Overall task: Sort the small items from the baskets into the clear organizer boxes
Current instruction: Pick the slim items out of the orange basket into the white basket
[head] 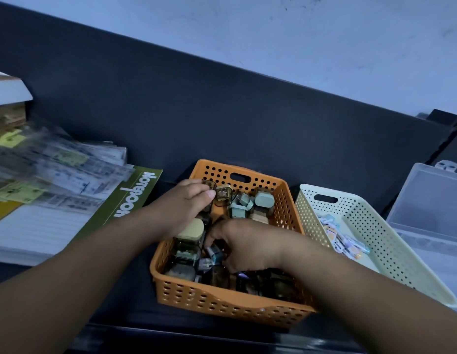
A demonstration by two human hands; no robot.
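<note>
Both forearms lay across the dark surface into the orange perforated plastic basket of small amber and grey cased parts. My right hand sat among them, fingers curled; whether it grasped one I could not tell. Farther in, my left hand pinched an amber clear-cased part. To the right stood a cream perforated basket, and beyond it the clear plastic organizer box.

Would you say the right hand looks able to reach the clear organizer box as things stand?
Probably yes. The right hand is in the orange basket; the clear organizer box lies open further right, beyond the cream basket, whose low rim it would only need to pass over.
</note>
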